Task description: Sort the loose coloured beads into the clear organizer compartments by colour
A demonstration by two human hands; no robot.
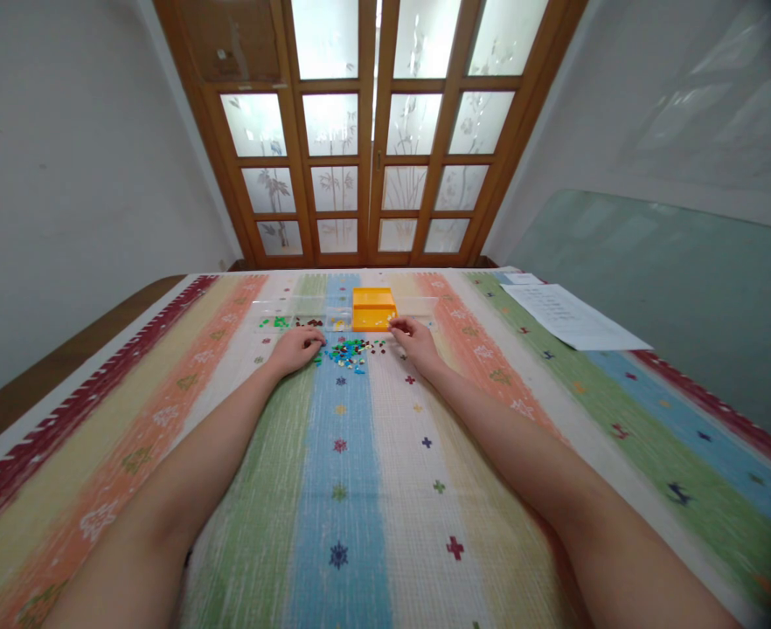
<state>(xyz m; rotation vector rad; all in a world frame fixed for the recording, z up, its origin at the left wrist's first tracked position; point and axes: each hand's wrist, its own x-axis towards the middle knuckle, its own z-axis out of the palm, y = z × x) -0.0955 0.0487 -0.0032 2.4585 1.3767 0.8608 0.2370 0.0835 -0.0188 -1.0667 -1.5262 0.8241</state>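
Observation:
A loose pile of small pieces (348, 352), blue, green, brown and pale, lies on the cloth between my hands. My left hand (297, 349) rests at the pile's left side with its fingers curled together; anything inside them is too small to make out. Behind the pile stands an orange-yellow box (373, 299) with its lid raised and a few whitish bits inside. My right hand (415, 339) is at the box's front right corner, thumb and fingertips pinched. Whatever it pinches is too small to name.
A clear divided tray (282, 306) holds green pieces (274, 322), brown pieces (309, 323) and yellow pieces (339, 325) in separate compartments, left of the box. Printed paper sheets (569, 314) lie on the right of the striped tablecloth (339, 463). Wooden glass doors (369, 162) stand beyond the table.

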